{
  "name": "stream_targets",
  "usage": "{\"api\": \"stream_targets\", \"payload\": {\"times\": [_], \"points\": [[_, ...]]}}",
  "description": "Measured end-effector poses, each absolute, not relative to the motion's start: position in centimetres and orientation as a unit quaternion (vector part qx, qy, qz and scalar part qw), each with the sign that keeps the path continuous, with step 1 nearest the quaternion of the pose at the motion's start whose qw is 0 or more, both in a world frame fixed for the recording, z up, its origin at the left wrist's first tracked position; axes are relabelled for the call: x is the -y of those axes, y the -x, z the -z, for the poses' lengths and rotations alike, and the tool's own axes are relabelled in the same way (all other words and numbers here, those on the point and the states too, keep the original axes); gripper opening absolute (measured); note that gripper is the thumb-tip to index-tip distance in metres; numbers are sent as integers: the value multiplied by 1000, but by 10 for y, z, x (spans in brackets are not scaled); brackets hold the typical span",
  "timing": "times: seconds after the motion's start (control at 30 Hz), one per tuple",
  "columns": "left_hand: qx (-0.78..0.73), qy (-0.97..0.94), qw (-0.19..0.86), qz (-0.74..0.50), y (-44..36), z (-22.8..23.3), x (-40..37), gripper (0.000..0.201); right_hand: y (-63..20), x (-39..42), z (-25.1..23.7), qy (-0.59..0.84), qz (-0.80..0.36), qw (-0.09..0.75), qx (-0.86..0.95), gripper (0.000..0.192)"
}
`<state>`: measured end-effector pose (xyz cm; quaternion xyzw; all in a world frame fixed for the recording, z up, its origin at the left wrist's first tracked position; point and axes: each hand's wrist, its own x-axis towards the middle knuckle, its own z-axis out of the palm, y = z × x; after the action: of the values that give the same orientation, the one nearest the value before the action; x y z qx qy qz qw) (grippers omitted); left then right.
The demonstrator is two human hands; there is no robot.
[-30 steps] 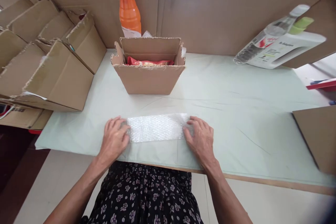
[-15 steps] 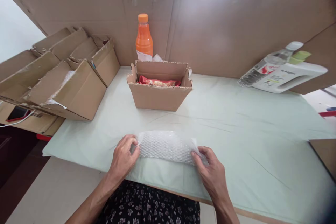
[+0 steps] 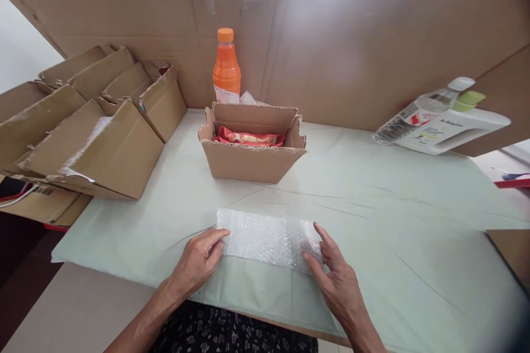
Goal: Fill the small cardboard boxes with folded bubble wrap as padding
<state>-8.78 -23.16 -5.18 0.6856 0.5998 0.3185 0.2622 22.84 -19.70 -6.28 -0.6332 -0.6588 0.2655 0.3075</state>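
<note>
On the table [image 3: 372,220] | bubble wrap [image 3: 267,238] now flat, earlier lifted | left hand [image 3: 196,262], right hand [image 3: 337,281] fingers open, resting on ends

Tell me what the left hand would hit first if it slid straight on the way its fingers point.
The left hand points up and right, its fingertips at the edge of the bubble wrap. It would meet that sheet first; the open cardboard box lies well beyond.
</note>
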Motion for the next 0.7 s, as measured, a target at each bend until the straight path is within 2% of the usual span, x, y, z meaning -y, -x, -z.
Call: {"api": "stream_targets", "payload": {"times": [0.17,0.27,0.33,0.4,0.47,0.53,0.6,0.7], "points": [[-599,-684,262,-323,88,45,230,27,-218,191,45,590,-252,293,709,44],[-606,-664,298,-320,88,39,228,25,-193,190,26,511,-237,292,773,55],[-614,-642,337,-312,87,33,226,30,-170,189,14,421,-260,277,824,67],[-625,-618,370,-300,86,29,223,34,-148,186,9,338,-299,245,858,69],[-650,-593,380,-287,85,26,221,33,-136,184,11,310,-328,230,862,59],[-671,-573,380,-277,85,24,220,31,-133,181,17,348,-329,248,842,47],[-672,-566,388,-279,87,22,219,34,-136,178,25,406,-297,263,823,39],[-664,-559,402,-290,89,22,217,43,-137,173,38,425,-226,207,852,31]]}}
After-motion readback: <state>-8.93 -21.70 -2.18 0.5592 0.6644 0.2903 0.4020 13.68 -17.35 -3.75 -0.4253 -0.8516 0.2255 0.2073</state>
